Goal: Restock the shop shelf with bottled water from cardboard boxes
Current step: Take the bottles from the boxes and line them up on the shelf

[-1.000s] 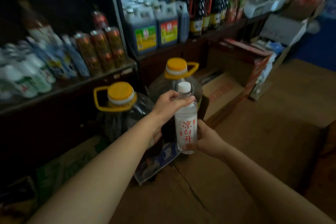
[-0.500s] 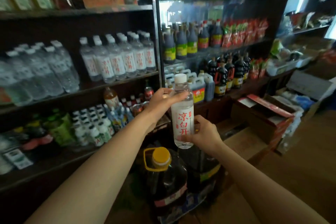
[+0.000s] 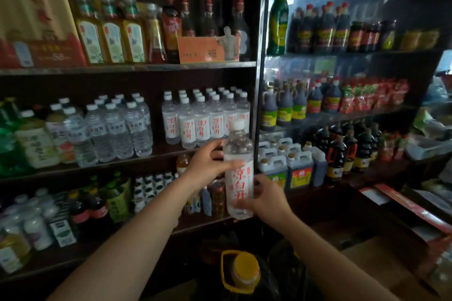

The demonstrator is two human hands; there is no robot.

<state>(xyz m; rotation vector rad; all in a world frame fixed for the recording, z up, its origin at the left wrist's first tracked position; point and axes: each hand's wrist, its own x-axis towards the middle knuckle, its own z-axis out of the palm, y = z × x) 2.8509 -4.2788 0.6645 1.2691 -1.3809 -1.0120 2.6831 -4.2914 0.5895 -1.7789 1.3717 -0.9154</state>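
Observation:
I hold a clear water bottle [image 3: 239, 173] with a white cap and red characters upright in front of the shelf. My left hand [image 3: 208, 166] grips its upper body from the left. My right hand [image 3: 263, 199] wraps round its lower part from the right. Just behind and above it, a block of several identical water bottles [image 3: 200, 117] stands on the middle shelf [image 3: 156, 154], next to the metal upright [image 3: 260, 80].
Left of that block stand several plainer water bottles [image 3: 117, 129] and tea drinks. Sauce bottles and jugs [image 3: 293, 168] fill the right-hand unit. An oil jug with a yellow cap [image 3: 244, 271] stands on the floor below my hands. An open cardboard box [image 3: 403, 215] lies low right.
My view has swung up from the floor to the shelves. Both hands have lifted the bottle closer to the middle shelf, and my left hand has slid down from the cap to the upper body.

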